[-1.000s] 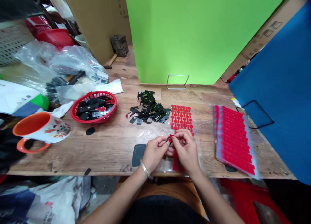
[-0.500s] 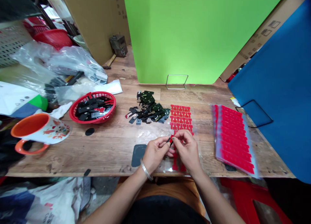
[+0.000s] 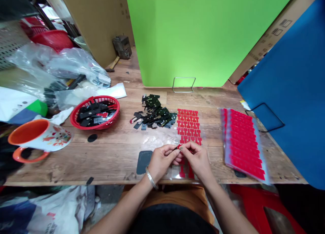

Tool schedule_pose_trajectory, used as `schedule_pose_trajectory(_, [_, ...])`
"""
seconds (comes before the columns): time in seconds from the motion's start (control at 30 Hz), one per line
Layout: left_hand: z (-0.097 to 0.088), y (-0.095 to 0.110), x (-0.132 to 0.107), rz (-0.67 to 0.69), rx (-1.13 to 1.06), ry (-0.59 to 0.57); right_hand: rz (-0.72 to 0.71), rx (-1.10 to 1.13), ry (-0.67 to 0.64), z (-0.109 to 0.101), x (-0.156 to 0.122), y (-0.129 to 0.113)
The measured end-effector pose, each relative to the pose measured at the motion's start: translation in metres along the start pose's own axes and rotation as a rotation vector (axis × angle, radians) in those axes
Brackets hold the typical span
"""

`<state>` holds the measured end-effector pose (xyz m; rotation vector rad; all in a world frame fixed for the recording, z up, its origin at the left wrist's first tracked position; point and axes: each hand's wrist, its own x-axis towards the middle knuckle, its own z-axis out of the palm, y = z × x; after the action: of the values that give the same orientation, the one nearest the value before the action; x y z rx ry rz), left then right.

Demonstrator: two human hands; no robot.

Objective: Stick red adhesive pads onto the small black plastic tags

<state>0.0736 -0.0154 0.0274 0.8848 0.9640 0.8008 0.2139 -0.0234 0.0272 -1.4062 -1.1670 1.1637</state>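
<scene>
My left hand pinches a small flat black piece between thumb and fingers. Against that piece, my right hand presses a red T-shaped sticker with closed fingertips. Both hands meet above a clear sheet of red T-shaped stickers, partly hidden beneath them. Just beyond the hands lies a loose pile of flat black pieces. To the left, a red plastic basket holds more black pieces, some with red on them.
More red sticker sheets are stacked at the right. An orange and white mug stands at the left. A green board rises behind, a blue board at right. A dark rounded patch lies near the left hand.
The fingertips have dropped slightly and drawn closer over the black piece, so less of the red and black shows. The whole view has shifted a little.
</scene>
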Motion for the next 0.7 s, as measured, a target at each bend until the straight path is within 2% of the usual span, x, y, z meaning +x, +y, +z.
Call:
schedule_pose_trajectory(0.2, [0.002, 0.0, 0.003, -0.021, 0.006, 0.052, 0.076, 0.067, -0.017, 0.003, 0.0, 0.005])
schedule_pose_trajectory(0.47, [-0.009, -0.014, -0.001, -0.041, 0.097, 0.071, 0.041, -0.084, 0.001, 0.015, -0.001, 0.012])
schedule_pose_trajectory(0.57, [-0.031, -0.001, -0.003, 0.023, 0.193, 0.162, 0.062, -0.078, -0.028, 0.014, 0.0, 0.016])
schedule_pose_trajectory(0.63, [-0.056, 0.021, -0.004, 0.142, 0.339, 0.307, 0.047, -0.079, -0.028, 0.012, 0.0, 0.017])
schedule_pose_trajectory(0.7, [-0.089, 0.052, -0.007, 0.341, 0.596, 0.499, 0.029, -0.094, -0.022, 0.008, 0.0, 0.017])
